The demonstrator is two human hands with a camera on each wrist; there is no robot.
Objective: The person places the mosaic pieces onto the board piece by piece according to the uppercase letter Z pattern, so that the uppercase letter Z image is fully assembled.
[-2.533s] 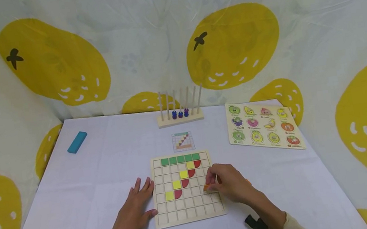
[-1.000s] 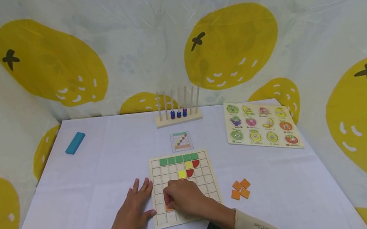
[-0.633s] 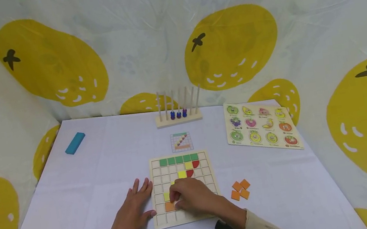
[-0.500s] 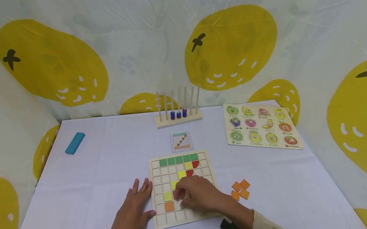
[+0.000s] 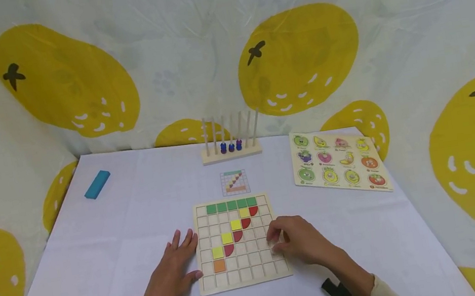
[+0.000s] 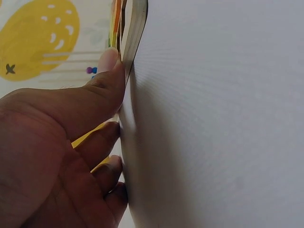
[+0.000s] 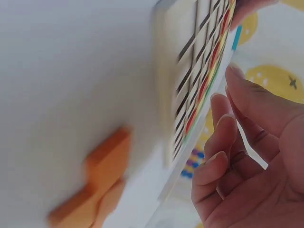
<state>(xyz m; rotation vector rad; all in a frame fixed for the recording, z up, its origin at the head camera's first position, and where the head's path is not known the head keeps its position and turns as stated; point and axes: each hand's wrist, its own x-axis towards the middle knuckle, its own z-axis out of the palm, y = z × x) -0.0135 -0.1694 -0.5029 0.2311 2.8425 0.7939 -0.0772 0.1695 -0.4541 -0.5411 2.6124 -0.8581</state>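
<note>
A square wooden grid board lies flat on the table. Green tiles line its top row, yellow squares and red quarter-circles step down diagonally, and one orange tile sits lower left. My left hand rests with spread fingers at the board's left edge, its thumb against the rim. Over the board's right edge hovers my right hand, fingers loosely bent and holding nothing. Several loose orange tiles show in the right wrist view; the hand hides them in the head view.
Just beyond the board lies a small pattern card. Behind it stands a pegged bead stand. A fruit puzzle board is at the back right, a teal block at the back left.
The right hand carried an orange tile across to the lower left of the board and let go of it there. It has since moved back right. The left hand stays put.
</note>
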